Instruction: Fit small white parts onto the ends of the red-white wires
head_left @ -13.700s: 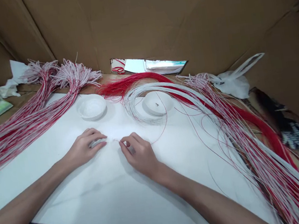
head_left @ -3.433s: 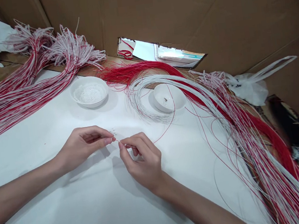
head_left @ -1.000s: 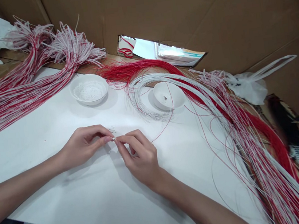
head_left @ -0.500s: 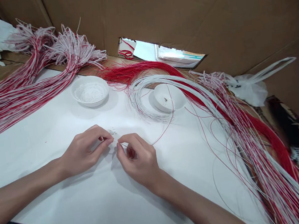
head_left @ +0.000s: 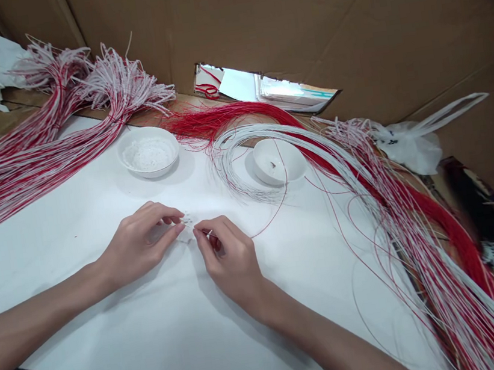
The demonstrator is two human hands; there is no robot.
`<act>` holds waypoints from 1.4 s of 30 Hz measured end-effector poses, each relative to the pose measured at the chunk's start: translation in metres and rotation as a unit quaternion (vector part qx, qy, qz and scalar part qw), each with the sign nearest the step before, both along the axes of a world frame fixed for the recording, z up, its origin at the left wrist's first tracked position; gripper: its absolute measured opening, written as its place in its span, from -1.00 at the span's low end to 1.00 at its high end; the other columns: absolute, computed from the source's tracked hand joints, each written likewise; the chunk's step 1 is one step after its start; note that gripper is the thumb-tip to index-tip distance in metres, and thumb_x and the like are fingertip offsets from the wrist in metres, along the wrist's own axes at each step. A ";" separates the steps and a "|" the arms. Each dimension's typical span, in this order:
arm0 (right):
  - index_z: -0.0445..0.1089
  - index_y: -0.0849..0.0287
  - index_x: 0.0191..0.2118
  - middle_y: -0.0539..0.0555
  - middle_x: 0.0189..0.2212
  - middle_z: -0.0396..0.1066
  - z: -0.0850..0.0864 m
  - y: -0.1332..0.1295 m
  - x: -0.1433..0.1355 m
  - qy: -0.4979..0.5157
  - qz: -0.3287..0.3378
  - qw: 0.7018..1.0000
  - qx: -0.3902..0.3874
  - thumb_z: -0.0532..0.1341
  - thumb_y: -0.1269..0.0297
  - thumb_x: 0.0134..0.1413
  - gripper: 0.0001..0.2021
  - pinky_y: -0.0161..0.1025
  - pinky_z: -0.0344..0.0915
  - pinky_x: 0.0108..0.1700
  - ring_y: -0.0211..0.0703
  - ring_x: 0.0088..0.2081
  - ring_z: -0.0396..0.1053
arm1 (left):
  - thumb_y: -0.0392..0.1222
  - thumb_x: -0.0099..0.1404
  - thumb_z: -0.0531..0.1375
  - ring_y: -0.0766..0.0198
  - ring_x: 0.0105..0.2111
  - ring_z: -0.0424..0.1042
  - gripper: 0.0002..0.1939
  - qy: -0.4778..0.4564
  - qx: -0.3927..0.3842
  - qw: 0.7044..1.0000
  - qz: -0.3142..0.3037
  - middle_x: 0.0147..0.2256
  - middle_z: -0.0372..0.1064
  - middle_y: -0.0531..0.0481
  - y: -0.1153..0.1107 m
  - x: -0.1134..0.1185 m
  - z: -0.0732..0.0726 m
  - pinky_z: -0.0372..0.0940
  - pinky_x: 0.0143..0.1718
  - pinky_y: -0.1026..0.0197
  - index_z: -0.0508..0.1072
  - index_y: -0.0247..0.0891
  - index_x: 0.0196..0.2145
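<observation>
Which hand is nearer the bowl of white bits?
Left. The left hand is in front of the bowl, not touching it; the right hand is also in front, but farther off to the right.

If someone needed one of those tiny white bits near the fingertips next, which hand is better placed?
Probably the left hand: it reaches closest to the tiny white bits, while the right hand, slightly farther off, seems to be pinching the thin red strand.

Right hand (head_left: 231, 254) pinching red cord (head_left: 277, 209); left hand (head_left: 140, 242) beside small white pieces (head_left: 188, 219).
</observation>
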State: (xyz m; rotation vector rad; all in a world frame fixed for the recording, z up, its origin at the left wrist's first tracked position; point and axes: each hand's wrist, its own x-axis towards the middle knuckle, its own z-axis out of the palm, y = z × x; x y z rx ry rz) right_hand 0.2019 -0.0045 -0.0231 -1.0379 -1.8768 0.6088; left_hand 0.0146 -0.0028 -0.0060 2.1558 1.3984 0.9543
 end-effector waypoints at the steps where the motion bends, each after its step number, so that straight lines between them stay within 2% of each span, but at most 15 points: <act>1: 0.35 0.20 -0.30 -0.01 -0.42 0.34 0.000 0.000 0.000 -0.002 -0.007 1.000 -0.005 0.11 0.47 0.21 -0.90 -0.38 0.25 -0.41 -0.36 -0.46 0.24 | -0.24 0.33 0.19 0.28 -0.26 0.37 -0.88 0.010 -0.003 1.000 0.011 -0.29 0.44 0.02 0.001 0.000 -0.001 0.29 -0.19 0.24 0.44 -0.26 -0.17; 7: 0.33 0.20 -0.30 0.00 -0.40 0.33 0.002 -0.001 -0.001 0.004 -0.038 0.999 -0.003 0.13 0.46 0.19 -0.93 -0.36 0.22 -0.41 -0.35 -0.46 0.23 | -0.21 0.31 0.19 0.22 -0.21 0.33 -0.92 0.072 -0.028 0.997 0.026 -0.29 0.42 0.02 0.003 -0.001 -0.006 0.24 -0.16 0.17 0.47 -0.23 -0.24; 21: 0.37 0.20 -0.32 0.00 -0.43 0.31 0.001 0.000 -0.001 0.007 -0.032 0.999 0.020 0.16 0.46 0.20 -0.92 -0.35 0.21 -0.45 -0.35 -0.47 0.23 | -0.22 0.34 0.17 0.21 -0.19 0.35 -0.86 0.039 -0.034 0.998 0.047 -0.27 0.43 0.00 0.005 0.003 -0.010 0.26 -0.14 0.14 0.54 -0.18 -0.24; 25: 0.36 0.18 -0.32 -0.02 -0.45 0.31 0.003 -0.001 -0.001 0.008 -0.039 0.998 0.038 0.16 0.46 0.18 -0.92 -0.34 0.21 -0.46 -0.34 -0.48 0.23 | -0.17 0.35 0.15 0.22 -0.21 0.42 -0.86 -0.053 -0.096 0.993 0.042 -0.25 0.48 0.00 0.002 0.002 -0.005 0.32 -0.16 0.15 0.51 -0.19 -0.23; 28: 0.35 0.18 -0.32 -0.02 -0.48 0.31 0.006 -0.002 -0.001 0.012 -0.038 0.997 0.060 0.16 0.48 0.17 -0.91 -0.34 0.21 -0.47 -0.33 -0.48 0.24 | -0.10 0.33 0.19 0.23 -0.23 0.47 -0.83 -0.155 -0.167 0.973 0.032 -0.25 0.51 -0.01 0.000 0.003 -0.001 0.37 -0.16 0.19 0.52 -0.20 -0.23; 31: 0.35 0.17 -0.33 -0.03 -0.50 0.31 0.007 -0.002 -0.001 0.015 -0.034 0.997 0.075 0.16 0.49 0.16 -0.90 -0.34 0.21 -0.48 -0.33 -0.48 0.25 | -0.09 0.28 0.24 0.23 -0.25 0.50 -0.82 -0.217 -0.203 0.954 0.028 -0.27 0.53 -0.04 -0.001 0.005 0.003 0.40 -0.18 0.22 0.54 -0.23 -0.26; 42: 0.33 0.15 -0.33 -0.02 -0.49 0.35 0.006 -0.004 0.000 0.031 -0.029 0.994 0.100 0.18 0.50 0.14 -0.89 -0.33 0.22 -0.51 -0.32 -0.48 0.27 | -0.14 0.21 0.31 0.26 -0.27 0.52 -0.88 -0.264 -0.230 0.936 0.039 -0.30 0.56 -0.01 -0.001 0.003 0.006 0.42 -0.23 0.30 0.59 -0.20 -0.31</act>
